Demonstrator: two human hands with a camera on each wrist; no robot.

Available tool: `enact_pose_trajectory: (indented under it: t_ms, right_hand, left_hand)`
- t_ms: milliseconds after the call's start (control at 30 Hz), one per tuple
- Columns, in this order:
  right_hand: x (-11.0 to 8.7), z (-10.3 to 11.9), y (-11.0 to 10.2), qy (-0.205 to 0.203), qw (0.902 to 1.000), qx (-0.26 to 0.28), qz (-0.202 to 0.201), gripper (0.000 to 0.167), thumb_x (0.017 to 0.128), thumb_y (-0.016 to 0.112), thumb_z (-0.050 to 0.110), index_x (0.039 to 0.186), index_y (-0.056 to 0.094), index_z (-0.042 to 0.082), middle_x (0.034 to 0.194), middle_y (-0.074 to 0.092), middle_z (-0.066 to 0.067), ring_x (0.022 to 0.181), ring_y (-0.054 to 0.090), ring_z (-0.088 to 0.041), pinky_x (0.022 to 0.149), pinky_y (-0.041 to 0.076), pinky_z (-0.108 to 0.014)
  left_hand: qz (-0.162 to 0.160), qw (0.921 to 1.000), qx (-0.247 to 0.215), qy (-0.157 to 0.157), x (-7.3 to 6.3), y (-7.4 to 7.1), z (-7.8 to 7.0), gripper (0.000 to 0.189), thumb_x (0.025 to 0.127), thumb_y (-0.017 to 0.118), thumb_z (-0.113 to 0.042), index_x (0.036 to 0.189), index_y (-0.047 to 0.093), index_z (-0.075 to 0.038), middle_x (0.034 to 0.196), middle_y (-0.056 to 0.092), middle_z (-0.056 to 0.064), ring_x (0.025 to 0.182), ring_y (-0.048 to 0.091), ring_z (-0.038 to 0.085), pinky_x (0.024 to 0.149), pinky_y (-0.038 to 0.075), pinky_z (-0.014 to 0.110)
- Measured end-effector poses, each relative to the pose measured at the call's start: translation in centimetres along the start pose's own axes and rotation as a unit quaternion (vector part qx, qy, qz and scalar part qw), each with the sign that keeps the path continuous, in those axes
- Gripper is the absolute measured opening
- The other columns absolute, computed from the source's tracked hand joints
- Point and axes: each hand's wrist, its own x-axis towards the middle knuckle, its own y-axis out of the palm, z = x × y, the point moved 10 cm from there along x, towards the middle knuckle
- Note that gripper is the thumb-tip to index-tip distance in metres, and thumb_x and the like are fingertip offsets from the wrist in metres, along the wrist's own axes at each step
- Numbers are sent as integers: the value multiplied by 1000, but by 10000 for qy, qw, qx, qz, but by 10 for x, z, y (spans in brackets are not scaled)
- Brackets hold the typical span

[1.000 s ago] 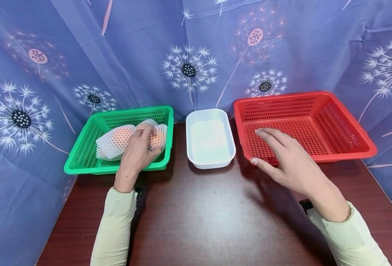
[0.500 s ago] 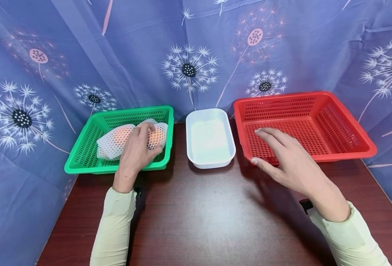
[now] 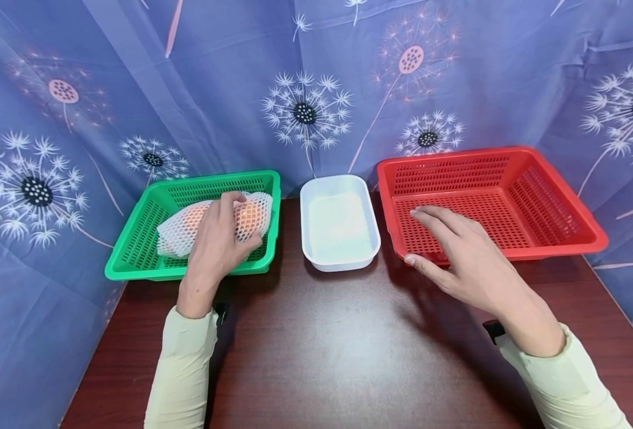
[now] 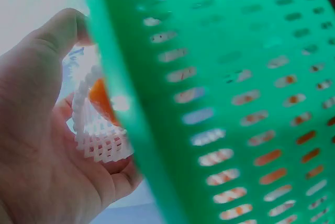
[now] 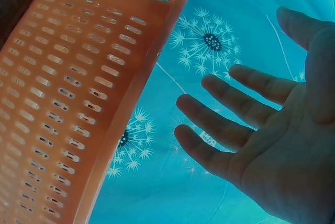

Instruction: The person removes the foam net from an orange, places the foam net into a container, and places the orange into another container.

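My left hand (image 3: 214, 241) reaches into the green basket (image 3: 134, 273) and grips an orange fruit in a white foam net (image 3: 252, 215), its thumb on the near side and its fingers curled over the far side. In the left wrist view that foam net (image 4: 107, 145) lies between thumb and fingers, partly hidden by the basket rim. Another net-wrapped fruit (image 3: 179, 229) lies to the left, partly covered by the hand. My right hand (image 3: 469, 262) hovers over the red basket's (image 3: 563, 253) near left corner, fingers spread and holding nothing, as the right wrist view also shows.
A white rectangular tub (image 3: 340, 265) stands between the two baskets on the dark brown wooden table (image 3: 316, 351). Behind them hangs a blue curtain (image 3: 214, 77) with a dandelion print, close to the baskets' backs.
My left hand has shifted slightly left, its fingertips now further back over the fruit. The right-hand net-wrapped fruit has moved slightly right. My right hand stays in place.
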Motion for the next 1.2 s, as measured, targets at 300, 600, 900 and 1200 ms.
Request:
enact_pose_trajectory:
  t_ms: [300, 600, 900, 1200]
  right_hand:
    - [-1, 0, 0, 69, 10000, 13, 29, 78, 86, 87, 30, 154, 54, 9, 149, 57, -15, 133, 56, -42, 108, 41, -65]
    - [-1, 2, 0, 107, 9999, 23, 90, 78, 87, 87, 31, 154, 55, 9, 151, 56, -14, 136, 55, -40, 110, 41, -63]
    - [-3, 3, -3, 211, 9996, 29, 169, 78, 87, 87, 32, 154, 54, 10, 151, 56, -13, 138, 53, -39, 111, 39, -64]
    - [-3, 10, -2, 252, 9991, 187, 279, 75, 90, 86, 32, 154, 54, 11, 152, 55, -10, 142, 51, -34, 116, 38, -57]
  left_hand:
    - [-3, 9996, -279, -15, -5, -11, -22, 74, 83, 82, -31, 140, 47, -1, 127, 60, 19, 110, 57, 35, 97, 48, 53]
    - [206, 9945, -955, 365, -11, -15, -54, 72, 81, 84, -29, 137, 48, -4, 129, 59, 12, 112, 60, 27, 98, 49, 48]
    - [457, 9878, -1332, 667, -15, -10, -77, 72, 79, 84, -29, 138, 48, -9, 125, 60, 6, 106, 60, 19, 94, 50, 40]
    - [805, 9790, -1657, 875, -22, -1, -93, 75, 79, 84, -26, 141, 45, -11, 132, 57, 4, 109, 58, 19, 93, 51, 39]
